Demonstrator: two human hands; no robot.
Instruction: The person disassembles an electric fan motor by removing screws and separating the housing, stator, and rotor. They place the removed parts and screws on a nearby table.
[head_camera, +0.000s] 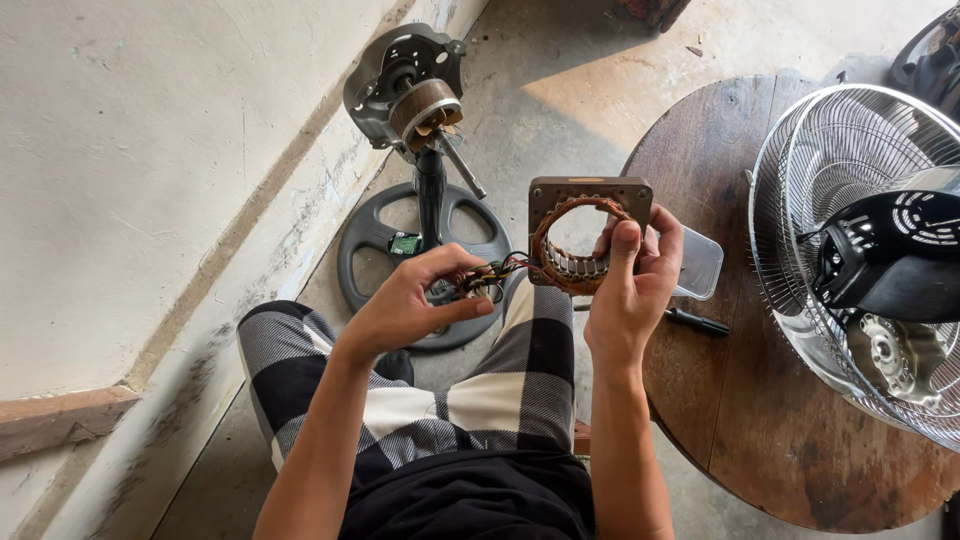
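The right hand's (632, 285) grip hides the stator's (585, 235) right edge. Beyond that grip, the fan grille (850, 250) is cut off by the picture's edge.

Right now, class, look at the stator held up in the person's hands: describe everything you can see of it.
The stator is a square, rusty-brown metal frame with a round opening, ringed by copper-coloured windings; pale slotted teeth show along the lower inner edge. It is held upright, facing the camera, above the person's lap and beside the round wooden table. The right hand holds its lower right side, thumb across the ring. Coloured wires trail from its left side into the grip of the left hand.
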